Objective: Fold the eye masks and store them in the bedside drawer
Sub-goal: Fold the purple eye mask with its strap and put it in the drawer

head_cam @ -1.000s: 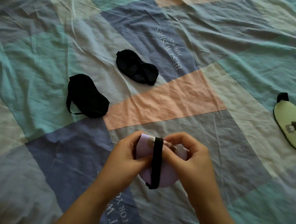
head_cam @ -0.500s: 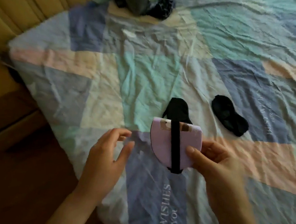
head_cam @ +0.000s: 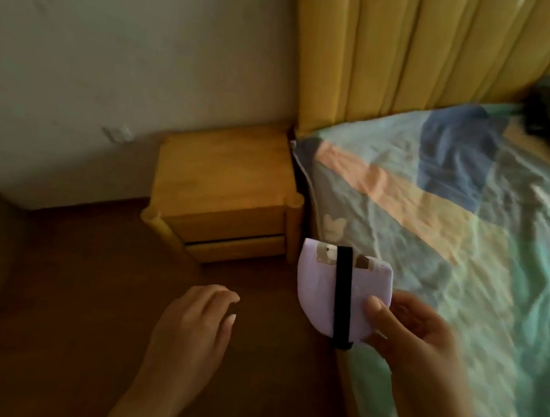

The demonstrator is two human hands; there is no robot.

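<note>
Here the left hand hangs empty over the dark wooden floor, palm down, fingers loosely spread and slightly curled, gripping nothing. Up and just to the right of it stands the wooden bedside table, pushed against the yellow padded headboard, with two drawer fronts one above the other; the bedside drawer on top looks closed, and a dark gap shows between it and the lower front. No handle is visible, so the free hand probably has to hook its fingertips under the front's lower edge and pull straight out, evenly, so the drawer does not bind. Further right, the right hand pinches the folded lilac eye mask by its lower right corner, thumb on the face, with the black elastic strap wrapped vertically round the fold. The mask is held in the air over the near edge of the bed, below and to the right of the drawer. That pinch should stay firm on both layers so the fold and strap do not slip loose. Beyond the right hand spreads the patchwork bedsheet, with a dark bundle, too blurred to identify, near the headboard.
</note>
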